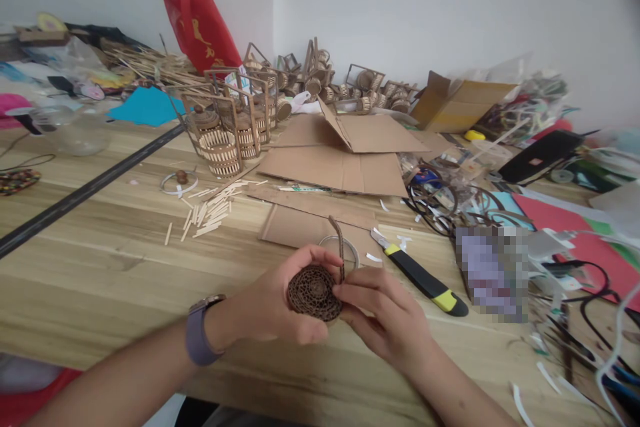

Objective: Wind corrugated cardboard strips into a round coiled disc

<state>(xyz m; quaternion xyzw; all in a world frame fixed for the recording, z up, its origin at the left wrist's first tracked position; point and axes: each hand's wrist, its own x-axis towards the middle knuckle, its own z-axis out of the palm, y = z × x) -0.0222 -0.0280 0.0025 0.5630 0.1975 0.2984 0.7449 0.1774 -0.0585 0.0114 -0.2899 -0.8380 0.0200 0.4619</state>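
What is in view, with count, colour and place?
coil: one, brown, between hands
knife: one, black and yellow, right
sticks: many, pale, left
pale rings: two, whitish, left and centre
cardboard: several, brown, centre
baskets: many, brown, back
bag: one, red, back
open box: one, brown, back right
bar: one, black, left
sheets: several, mixed, both sides
clutter: uncounted, mixed, both sides
table: one, brown, beneath
watch: one, purple, left wrist
left hand: one, holding coil
right hand: one, at coil

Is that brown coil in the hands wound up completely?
No, not completely: a strip stands up loose at the coil's edge, beside the right hand.
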